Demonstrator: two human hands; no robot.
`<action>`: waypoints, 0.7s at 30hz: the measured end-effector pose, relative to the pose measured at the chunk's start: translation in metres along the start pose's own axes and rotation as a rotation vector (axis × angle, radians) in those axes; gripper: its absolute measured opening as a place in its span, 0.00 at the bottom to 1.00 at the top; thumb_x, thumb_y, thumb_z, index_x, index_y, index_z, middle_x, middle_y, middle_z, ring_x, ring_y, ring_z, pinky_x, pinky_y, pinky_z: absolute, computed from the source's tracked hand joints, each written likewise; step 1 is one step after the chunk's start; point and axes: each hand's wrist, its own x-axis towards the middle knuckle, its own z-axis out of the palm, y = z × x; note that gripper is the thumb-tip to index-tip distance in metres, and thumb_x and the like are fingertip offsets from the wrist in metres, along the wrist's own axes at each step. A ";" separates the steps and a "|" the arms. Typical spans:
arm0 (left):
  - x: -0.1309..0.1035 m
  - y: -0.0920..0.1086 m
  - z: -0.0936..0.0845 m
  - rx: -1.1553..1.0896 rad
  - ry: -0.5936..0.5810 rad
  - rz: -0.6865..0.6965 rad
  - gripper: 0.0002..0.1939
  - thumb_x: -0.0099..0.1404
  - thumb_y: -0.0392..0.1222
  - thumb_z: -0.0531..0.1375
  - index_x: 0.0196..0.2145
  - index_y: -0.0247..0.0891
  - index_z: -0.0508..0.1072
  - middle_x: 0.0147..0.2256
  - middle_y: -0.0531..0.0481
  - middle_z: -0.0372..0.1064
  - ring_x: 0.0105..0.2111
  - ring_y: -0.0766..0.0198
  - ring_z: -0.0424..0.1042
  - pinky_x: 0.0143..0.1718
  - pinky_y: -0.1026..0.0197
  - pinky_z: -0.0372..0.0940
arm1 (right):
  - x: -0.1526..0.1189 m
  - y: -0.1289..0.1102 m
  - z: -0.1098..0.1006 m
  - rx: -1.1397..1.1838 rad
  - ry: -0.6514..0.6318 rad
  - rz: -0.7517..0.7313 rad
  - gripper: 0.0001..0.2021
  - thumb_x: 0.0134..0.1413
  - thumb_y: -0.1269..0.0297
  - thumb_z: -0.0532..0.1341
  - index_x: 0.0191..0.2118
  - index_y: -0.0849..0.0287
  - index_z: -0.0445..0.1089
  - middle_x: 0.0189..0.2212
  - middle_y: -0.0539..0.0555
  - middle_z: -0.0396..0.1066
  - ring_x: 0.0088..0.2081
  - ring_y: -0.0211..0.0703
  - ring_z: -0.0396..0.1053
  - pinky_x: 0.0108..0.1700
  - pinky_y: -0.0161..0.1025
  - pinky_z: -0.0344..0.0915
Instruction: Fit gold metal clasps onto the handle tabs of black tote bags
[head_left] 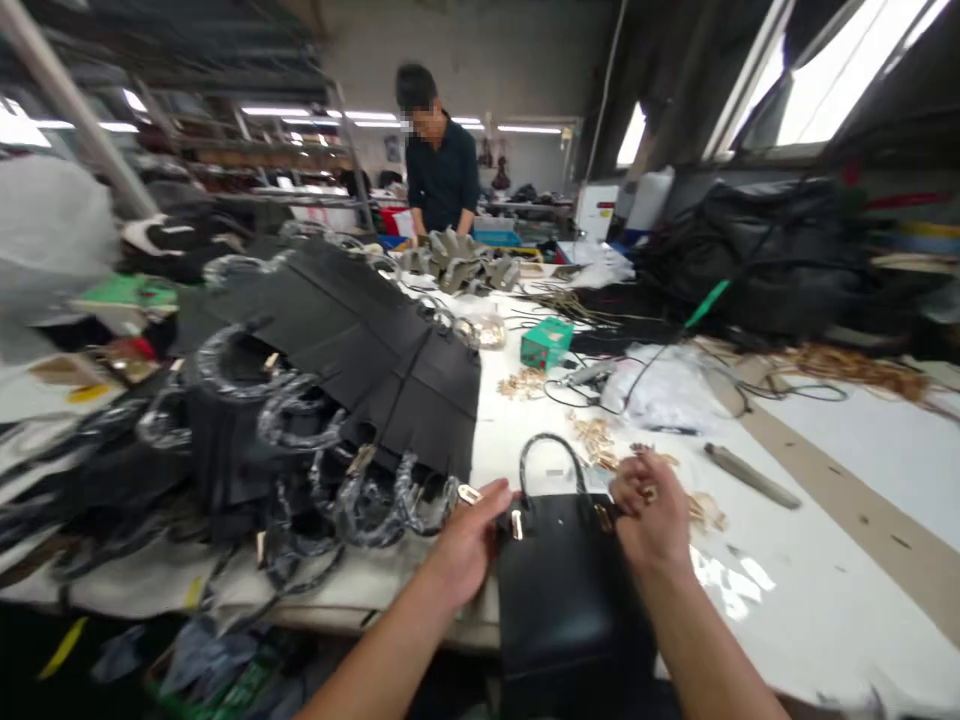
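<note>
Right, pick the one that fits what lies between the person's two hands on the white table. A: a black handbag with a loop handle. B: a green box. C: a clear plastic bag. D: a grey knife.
A: the left hand and right hand grip the top corners of a black handbag, its handle arching above.

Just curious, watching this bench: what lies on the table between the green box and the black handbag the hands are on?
In the head view, small gold metal fittings lie scattered between green box and black handbag.
</note>
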 end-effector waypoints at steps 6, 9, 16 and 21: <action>0.000 -0.016 0.006 0.048 -0.123 -0.131 0.22 0.52 0.37 0.69 0.45 0.33 0.75 0.33 0.43 0.79 0.32 0.57 0.77 0.40 0.55 0.70 | -0.002 -0.010 -0.005 -0.283 -0.108 0.028 0.12 0.52 0.56 0.65 0.35 0.58 0.67 0.24 0.45 0.62 0.19 0.29 0.51 0.19 0.29 0.47; 0.008 -0.013 0.010 0.051 -0.003 -0.114 0.21 0.51 0.32 0.66 0.45 0.33 0.74 0.30 0.44 0.78 0.27 0.59 0.76 0.34 0.58 0.70 | -0.019 -0.043 -0.004 -0.820 -0.404 -0.102 0.06 0.56 0.60 0.62 0.36 0.56 0.70 0.27 0.48 0.68 0.26 0.36 0.63 0.28 0.34 0.59; 0.035 0.006 0.003 0.073 0.088 -0.049 0.29 0.51 0.31 0.66 0.52 0.37 0.71 0.28 0.47 0.77 0.27 0.57 0.77 0.32 0.57 0.70 | -0.029 -0.051 -0.005 -1.435 -0.741 -0.322 0.09 0.60 0.65 0.58 0.45 0.51 0.72 0.34 0.50 0.75 0.36 0.44 0.71 0.40 0.40 0.63; 0.039 0.002 -0.001 -0.137 -0.059 -0.267 0.18 0.56 0.35 0.64 0.46 0.32 0.75 0.32 0.43 0.79 0.31 0.54 0.78 0.37 0.56 0.72 | -0.008 -0.009 -0.011 -1.267 -0.801 -0.277 0.11 0.62 0.67 0.57 0.48 0.50 0.72 0.44 0.52 0.73 0.44 0.43 0.71 0.47 0.38 0.65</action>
